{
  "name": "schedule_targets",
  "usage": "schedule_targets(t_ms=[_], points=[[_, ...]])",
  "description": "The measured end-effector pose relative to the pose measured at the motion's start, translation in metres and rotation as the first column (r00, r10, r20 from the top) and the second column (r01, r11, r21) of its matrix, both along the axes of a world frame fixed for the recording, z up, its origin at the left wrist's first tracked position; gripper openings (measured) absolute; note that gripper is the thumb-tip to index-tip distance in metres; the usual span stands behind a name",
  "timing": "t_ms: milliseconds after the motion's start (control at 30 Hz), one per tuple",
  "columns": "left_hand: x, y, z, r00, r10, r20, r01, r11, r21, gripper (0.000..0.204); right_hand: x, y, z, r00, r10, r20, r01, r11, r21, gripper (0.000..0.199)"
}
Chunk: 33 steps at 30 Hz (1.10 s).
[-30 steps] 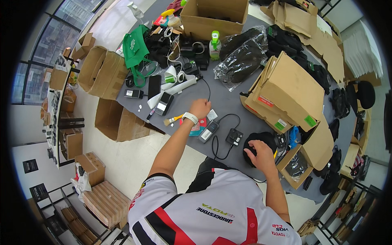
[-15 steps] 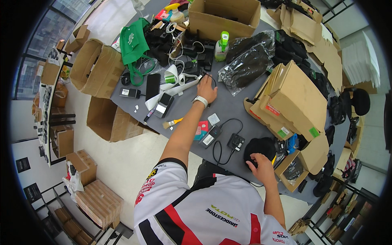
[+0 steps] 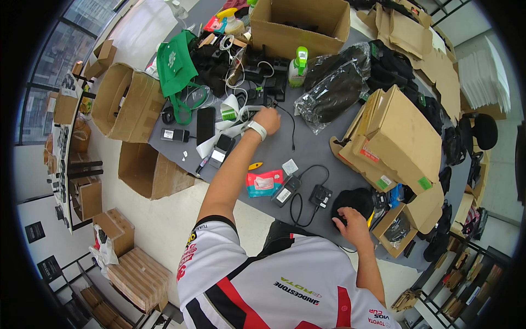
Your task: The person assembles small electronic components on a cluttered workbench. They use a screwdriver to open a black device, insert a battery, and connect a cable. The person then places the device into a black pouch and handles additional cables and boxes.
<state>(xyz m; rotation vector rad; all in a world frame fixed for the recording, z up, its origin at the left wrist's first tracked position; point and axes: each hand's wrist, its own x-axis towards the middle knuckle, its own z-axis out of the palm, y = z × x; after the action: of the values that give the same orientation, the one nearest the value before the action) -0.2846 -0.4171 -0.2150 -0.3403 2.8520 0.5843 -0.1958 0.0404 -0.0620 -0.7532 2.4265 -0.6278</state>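
The left hand (image 3: 267, 118) is stretched far over the desk (image 3: 318, 147), fingers curled onto a black cable (image 3: 291, 127) that trails back toward the person. Just beyond lie tangled black gear (image 3: 257, 82) and a green spray bottle (image 3: 298, 67). The right hand (image 3: 350, 225) rests with fingers clenched on a black pouch (image 3: 353, 200) at the near desk edge; open grey surface lies between the hands.

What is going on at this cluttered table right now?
A person leans over a grey table crowded with boxes, cables and bagged gear. The left hand is stretched far forward, touching a black cable near a pile of black devices. The right hand rests on a black rounded object at the near edge. A charger and a red pouch lie between the arms.
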Motion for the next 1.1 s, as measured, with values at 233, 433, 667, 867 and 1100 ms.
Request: schedule_targets(t_ms=[233,433,667,867,1100], points=[[0.003,0.022,-0.045,0.941,0.238,-0.240,-0.265,0.960,-0.089,0.060,0.000,-0.010,0.000,1.000,0.012,0.006,-0.012,1.000,0.014,0.032],[-0.013,0.004,-0.002,0.982,0.179,-0.065,-0.177,0.984,0.036,0.035,0.001,-0.008,-0.003,1.000,-0.015,0.012,0.014,0.999,0.029,0.032],[-0.037,-0.078,0.042,0.630,0.519,-0.578,-0.496,0.841,0.216,0.019,-0.005,-0.011,-0.005,0.999,-0.024,0.023,0.023,0.999,0.039,0.033],[-0.048,-0.211,0.005,0.429,0.710,-0.559,-0.765,0.615,0.194,0.017,-0.008,-0.009,-0.007,0.999,-0.035,-0.008,0.035,0.999,0.008,0.032],[-0.022,-0.218,0.020,0.744,0.620,-0.249,-0.603,0.784,0.147,0.024,-0.008,0.002,-0.015,0.996,-0.091,0.024,0.090,0.995,0.036,0.032]])
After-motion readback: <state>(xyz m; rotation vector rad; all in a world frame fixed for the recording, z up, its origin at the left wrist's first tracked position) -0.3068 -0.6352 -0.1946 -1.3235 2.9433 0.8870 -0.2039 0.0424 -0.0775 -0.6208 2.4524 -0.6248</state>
